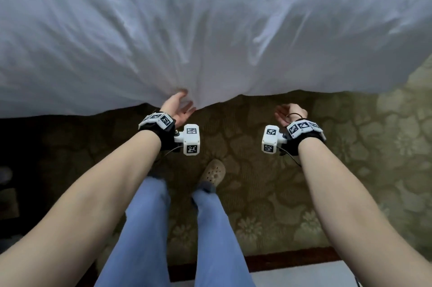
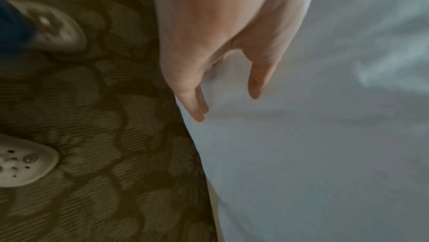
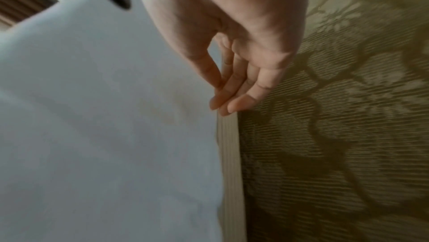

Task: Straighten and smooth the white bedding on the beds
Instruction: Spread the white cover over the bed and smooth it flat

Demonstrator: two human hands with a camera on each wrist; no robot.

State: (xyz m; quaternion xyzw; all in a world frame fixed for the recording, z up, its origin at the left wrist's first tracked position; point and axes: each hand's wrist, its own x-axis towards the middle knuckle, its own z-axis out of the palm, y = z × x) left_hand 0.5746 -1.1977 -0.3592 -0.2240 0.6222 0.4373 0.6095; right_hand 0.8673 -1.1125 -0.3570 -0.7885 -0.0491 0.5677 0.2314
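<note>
The white bedding fills the upper half of the head view, creased, with its lower edge hanging over the carpet. My left hand is at that hanging edge, palm up, thumb against the fabric and fingers straight. In the left wrist view the left hand has straight fingers and a spread thumb in front of the bedding. My right hand hangs just below the edge, loosely curled and holding nothing. In the right wrist view the right hand sits beside the bedding, thumb near the fingers.
An olive flower-patterned carpet lies under me. My legs in blue trousers and a beige clog stand close to the bed. A ribbed beige strip of the bed base shows under the bedding. A dark gap lies at the left.
</note>
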